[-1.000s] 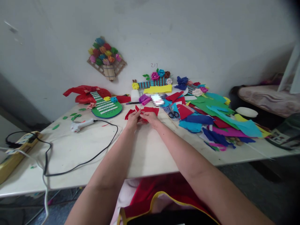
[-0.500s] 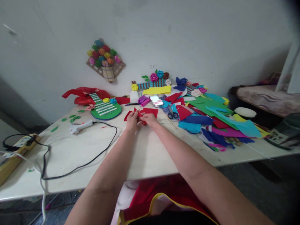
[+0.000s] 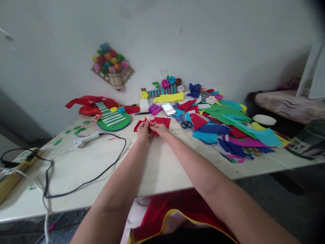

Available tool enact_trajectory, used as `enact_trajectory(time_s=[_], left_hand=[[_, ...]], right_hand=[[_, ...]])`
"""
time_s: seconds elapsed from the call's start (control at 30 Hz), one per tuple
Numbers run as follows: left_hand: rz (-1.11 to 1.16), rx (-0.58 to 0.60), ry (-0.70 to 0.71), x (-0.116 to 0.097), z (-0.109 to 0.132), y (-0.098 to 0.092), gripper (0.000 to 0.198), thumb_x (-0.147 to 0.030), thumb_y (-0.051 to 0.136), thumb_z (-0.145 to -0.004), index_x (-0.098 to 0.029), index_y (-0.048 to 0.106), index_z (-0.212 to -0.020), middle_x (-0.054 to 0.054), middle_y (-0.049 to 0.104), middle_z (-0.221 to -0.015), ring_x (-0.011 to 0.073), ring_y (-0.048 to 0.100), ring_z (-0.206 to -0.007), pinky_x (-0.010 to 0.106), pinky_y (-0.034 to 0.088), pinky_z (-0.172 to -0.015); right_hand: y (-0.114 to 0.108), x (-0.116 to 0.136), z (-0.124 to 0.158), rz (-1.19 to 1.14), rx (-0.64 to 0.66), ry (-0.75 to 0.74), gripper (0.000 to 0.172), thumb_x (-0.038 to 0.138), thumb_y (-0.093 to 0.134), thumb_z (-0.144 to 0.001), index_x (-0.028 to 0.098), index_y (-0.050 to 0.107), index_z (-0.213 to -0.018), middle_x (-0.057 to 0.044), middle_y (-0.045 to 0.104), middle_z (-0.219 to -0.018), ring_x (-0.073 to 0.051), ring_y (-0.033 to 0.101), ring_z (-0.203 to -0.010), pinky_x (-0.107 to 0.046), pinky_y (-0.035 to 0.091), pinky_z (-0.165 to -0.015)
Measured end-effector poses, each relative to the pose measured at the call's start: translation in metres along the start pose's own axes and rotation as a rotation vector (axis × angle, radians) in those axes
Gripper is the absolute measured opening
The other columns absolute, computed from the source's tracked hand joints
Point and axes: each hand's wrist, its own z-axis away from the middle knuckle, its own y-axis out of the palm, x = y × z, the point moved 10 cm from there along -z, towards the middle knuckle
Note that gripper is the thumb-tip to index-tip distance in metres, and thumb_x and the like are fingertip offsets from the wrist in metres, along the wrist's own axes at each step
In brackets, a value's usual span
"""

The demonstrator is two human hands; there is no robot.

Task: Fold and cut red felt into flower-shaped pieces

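Red crepe paper (image 3: pixel 164 121) is bunched at the middle of the white table. My left hand (image 3: pixel 143 131) pinches its left part with thumb and fingers. Close beside it, my right hand (image 3: pixel 160 130) grips the same paper, its fingertips almost meeting the left ones. Some of the paper between the hands is hidden by the fingers. Behind the hands lie a dark pen (image 3: pixel 142 113) and folded purple paper (image 3: pixel 154 108). Scissors (image 3: pixel 186 124) with dark handles rest to the right of my right hand.
A white glue gun (image 3: pixel 87 139) lies at left, its black cord looping toward a power strip (image 3: pixel 20 166). A green guitar-shaped craft (image 3: pixel 114 120) stands behind it. Coloured paper sheets (image 3: pixel 228 118) cover the table's right side, near a white bowl (image 3: pixel 264 120) and a dark container (image 3: pixel 308 140).
The view has shifted slightly, so things sit a little further left. Both hands keep hold of the red paper, with hardly any movement of the fingers.
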Motion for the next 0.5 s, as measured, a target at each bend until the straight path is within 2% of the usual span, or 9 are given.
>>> enact_trajectory(time_s=[0.07,0.17,0.37,0.5], left_hand=[[0.011,0.031,-0.009,0.001,0.002,0.005,0.038,-0.046,0.068,-0.062,-0.018,0.043,-0.069,-0.001,0.062,-0.063,0.0086,0.050,-0.040,0.018,0.034,-0.035],[0.031,0.090,0.010,0.000,0.003,0.013,0.039,-0.045,0.069,-0.061,-0.018,0.042,-0.068,-0.003,0.059,-0.057,0.0058,0.042,-0.034,0.017,0.030,-0.033],[0.056,0.206,0.039,-0.003,0.004,0.023,0.033,-0.040,0.070,-0.062,-0.016,0.049,-0.071,-0.003,0.057,-0.054,0.0049,0.037,-0.030,0.020,0.028,-0.031],[0.067,0.207,0.061,-0.002,0.002,0.021,0.033,-0.039,0.071,-0.062,-0.016,0.048,-0.066,-0.006,0.050,-0.046,0.0043,0.034,-0.029,0.019,0.025,-0.031]], right_hand=[[-0.001,0.001,0.000,-0.006,-0.001,-0.012,0.018,0.028,0.061,-0.076,0.014,0.059,-0.065,-0.001,0.064,-0.056,-0.009,0.057,-0.043,-0.017,0.037,-0.037],[-0.005,0.006,0.000,-0.040,-0.032,-0.050,0.021,0.023,0.060,-0.076,0.013,0.056,-0.057,0.000,0.060,-0.048,-0.009,0.054,-0.039,-0.018,0.041,-0.039],[-0.004,0.011,0.000,-0.090,-0.055,-0.087,0.022,0.016,0.058,-0.076,0.013,0.055,-0.054,0.001,0.056,-0.040,-0.009,0.053,-0.037,-0.019,0.045,-0.042],[-0.001,0.012,0.002,-0.074,-0.040,-0.089,0.026,0.015,0.055,-0.077,0.013,0.053,-0.051,0.001,0.055,-0.039,-0.009,0.051,-0.035,-0.019,0.043,-0.040]])
